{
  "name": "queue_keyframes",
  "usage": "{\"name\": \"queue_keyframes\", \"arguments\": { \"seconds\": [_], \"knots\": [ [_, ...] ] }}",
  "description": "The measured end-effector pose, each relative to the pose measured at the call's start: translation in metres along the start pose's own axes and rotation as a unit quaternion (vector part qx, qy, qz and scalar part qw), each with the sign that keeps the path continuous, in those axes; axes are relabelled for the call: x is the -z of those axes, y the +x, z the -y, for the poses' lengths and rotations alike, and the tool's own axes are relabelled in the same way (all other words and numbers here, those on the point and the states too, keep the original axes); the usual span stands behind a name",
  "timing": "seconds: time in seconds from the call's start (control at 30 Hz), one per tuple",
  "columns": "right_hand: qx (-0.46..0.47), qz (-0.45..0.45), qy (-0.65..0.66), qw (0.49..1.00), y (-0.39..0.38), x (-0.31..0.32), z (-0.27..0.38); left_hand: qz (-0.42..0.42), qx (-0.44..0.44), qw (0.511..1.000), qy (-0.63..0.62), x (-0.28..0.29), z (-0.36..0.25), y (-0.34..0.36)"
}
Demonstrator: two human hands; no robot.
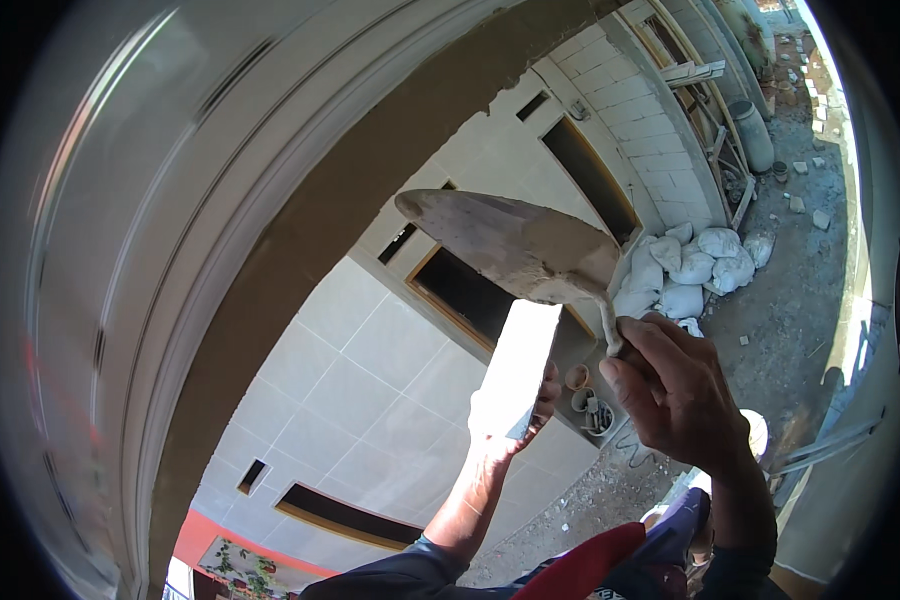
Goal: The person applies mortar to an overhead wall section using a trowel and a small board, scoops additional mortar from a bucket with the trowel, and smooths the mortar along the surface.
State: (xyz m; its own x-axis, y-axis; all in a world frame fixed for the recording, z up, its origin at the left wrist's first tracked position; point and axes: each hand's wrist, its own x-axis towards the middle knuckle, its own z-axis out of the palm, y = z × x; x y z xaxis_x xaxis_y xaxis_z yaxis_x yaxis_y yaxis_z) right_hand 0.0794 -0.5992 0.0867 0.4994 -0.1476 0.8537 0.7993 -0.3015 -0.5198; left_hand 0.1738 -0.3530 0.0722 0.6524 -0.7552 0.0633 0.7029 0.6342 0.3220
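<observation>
My right hand (682, 395) is closed round the handle end of a pointed trowel (520, 240). The trowel's broad blade is smeared with grey mortar and points up and left. Just below the blade, my left hand (543, 415) is wrapped round a white rectangular block (520, 360), sunlit so strongly that its surface detail is lost. The block's upper end lies close under the blade; I cannot tell whether they touch. Past the blade's tip runs a brown band of mortar (270, 255) along white moulded trim (210, 270).
White filled sacks (682, 270) are heaped by a block wall (610, 95). A grey barrel (752, 135) and leaning planks stand beyond them. Buckets (595, 412) with tools sit lower down. Rubble dots the ground (790, 270). A pale panelled surface (360, 350) has dark framed openings.
</observation>
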Motion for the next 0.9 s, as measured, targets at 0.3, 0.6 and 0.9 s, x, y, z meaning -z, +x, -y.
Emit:
{"name": "queue_keyframes", "arguments": {
  "seconds": [0.3, 0.6, 0.9],
  "knots": [
    [0.069, -0.058, -0.336, 0.937, -0.072, -0.03, -0.045, -0.093, -0.065, 0.958, -0.263, -0.009, 0.012, 0.023],
    [-0.017, -0.041, -0.331, 0.943, -0.095, 0.022, -0.036, 0.004, 0.001, 0.992, -0.125, -0.002, 0.001, 0.038],
    [-0.417, 0.197, 0.282, 0.841, -0.052, 0.022, -0.032, -0.119, -0.058, 0.991, 0.033, 0.038, -0.009, 0.039]
  ]
}}
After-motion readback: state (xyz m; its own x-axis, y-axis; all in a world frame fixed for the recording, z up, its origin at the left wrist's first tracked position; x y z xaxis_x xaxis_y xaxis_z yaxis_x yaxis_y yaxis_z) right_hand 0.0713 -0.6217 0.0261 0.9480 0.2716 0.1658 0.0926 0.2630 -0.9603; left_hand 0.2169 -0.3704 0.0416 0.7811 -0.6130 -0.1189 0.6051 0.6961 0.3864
